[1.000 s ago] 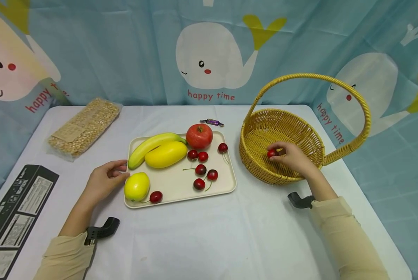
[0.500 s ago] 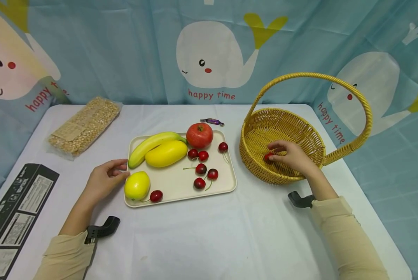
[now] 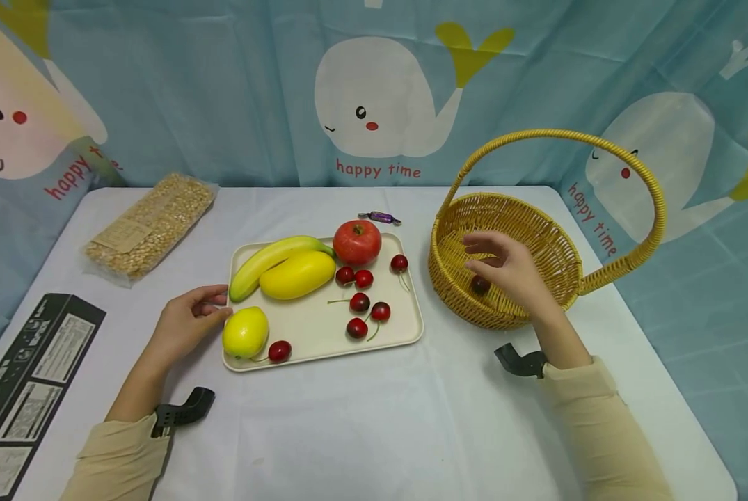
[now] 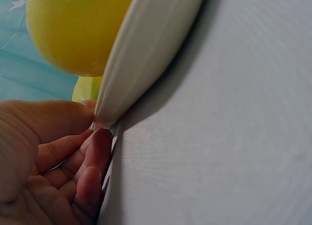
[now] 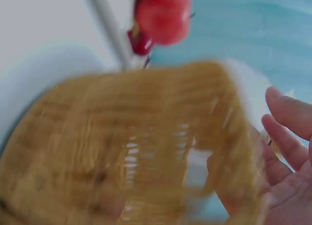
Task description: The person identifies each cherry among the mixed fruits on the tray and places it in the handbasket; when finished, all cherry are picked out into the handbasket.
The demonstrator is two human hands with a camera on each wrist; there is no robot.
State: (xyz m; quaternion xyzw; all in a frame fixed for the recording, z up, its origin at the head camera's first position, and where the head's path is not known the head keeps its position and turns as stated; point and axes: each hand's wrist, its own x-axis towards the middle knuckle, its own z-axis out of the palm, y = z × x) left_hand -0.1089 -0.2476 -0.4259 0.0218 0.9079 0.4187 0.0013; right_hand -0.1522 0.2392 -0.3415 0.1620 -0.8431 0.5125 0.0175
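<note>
My right hand (image 3: 510, 270) hovers over the yellow wicker basket (image 3: 438, 261), fingers spread apart and holding nothing. A dark red cherry (image 3: 480, 284) lies on the basket floor just below that hand. On the left, my left hand (image 3: 186, 323) pinches the rim of the cream tray (image 3: 314, 327), thumb above and fingertips at the edge in the left wrist view. Beside it on the tray sits a lemon (image 3: 245, 332). The tray also carries a banana (image 3: 273, 261), a yellow mango-shaped fruit (image 3: 298, 275), a red apple-like fruit (image 3: 357, 243) and several cherries (image 3: 359, 302).
Behind the tray lies a purple-wrapped candy (image 3: 381, 218). A bag of pale beans or grains (image 3: 154, 226) rests at the back left, with a long black box (image 3: 35, 376) in front of it. The basket's tall handle (image 3: 558, 134) arches over its right side.
My right hand has let go of the cherry in the basket and risen slightly up and to the left, its fingers spreading. The left hand and tray stay put.
</note>
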